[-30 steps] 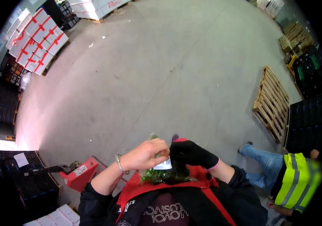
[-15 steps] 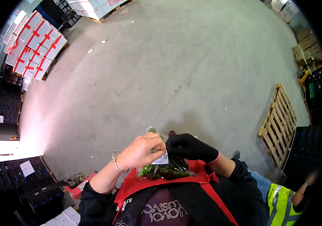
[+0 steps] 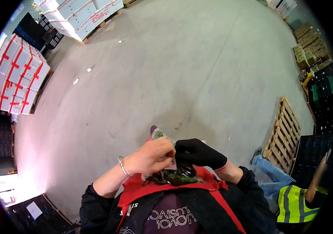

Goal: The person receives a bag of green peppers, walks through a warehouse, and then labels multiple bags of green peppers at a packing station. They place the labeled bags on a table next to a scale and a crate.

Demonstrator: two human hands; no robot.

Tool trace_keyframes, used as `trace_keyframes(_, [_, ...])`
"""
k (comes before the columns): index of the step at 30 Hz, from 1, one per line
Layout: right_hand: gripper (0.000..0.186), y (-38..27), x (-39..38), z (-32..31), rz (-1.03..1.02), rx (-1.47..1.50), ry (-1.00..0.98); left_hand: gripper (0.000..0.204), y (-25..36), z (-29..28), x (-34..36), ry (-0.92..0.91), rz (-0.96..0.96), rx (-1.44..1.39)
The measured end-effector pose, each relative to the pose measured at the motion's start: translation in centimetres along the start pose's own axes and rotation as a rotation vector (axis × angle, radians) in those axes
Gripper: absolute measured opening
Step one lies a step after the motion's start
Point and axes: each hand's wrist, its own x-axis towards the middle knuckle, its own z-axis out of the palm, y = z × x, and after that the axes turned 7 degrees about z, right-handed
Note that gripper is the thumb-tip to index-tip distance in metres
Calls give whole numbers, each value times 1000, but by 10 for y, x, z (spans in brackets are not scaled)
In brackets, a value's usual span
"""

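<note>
A clear plastic bag (image 3: 180,174) with dark and bright green produce inside rests against my red apron (image 3: 135,191). My bare left hand (image 3: 151,156), with a bracelet at its wrist, pinches the bag's upper part beside a small white label (image 3: 172,165), which its fingers partly cover. Close against it, my right hand (image 3: 199,153) in a black glove is closed on the same part of the bag. Its fingertips are hidden behind the dark fabric, and the exact kind of produce cannot be made out.
Pallets of white boxes with red tape (image 3: 20,76) stand at the far left. Black crates (image 3: 38,212) lie at the lower left. To the right, a wooden pallet (image 3: 283,132) lies near black crates (image 3: 314,156), and a person in a yellow vest (image 3: 297,202) is close by.
My view has turned and moved, so the boxes and pallet sit differently. Both hands stay together at the bag, and the label shows less. More of the person in the vest is visible.
</note>
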Motion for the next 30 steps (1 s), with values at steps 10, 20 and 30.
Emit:
trace_keyframes(10, [13,-50,172,-151,77,74,113,11,-95,-192,114,-1,8,-66])
trace_keyframes(20, [4,-71,347,-405,-112,242,-17,17,-244,-363,270,255,-402,-36])
trace_keyframes(30, [8,-111,473,-606,1,271,-55,18,-333,-506,452,63,-332,72])
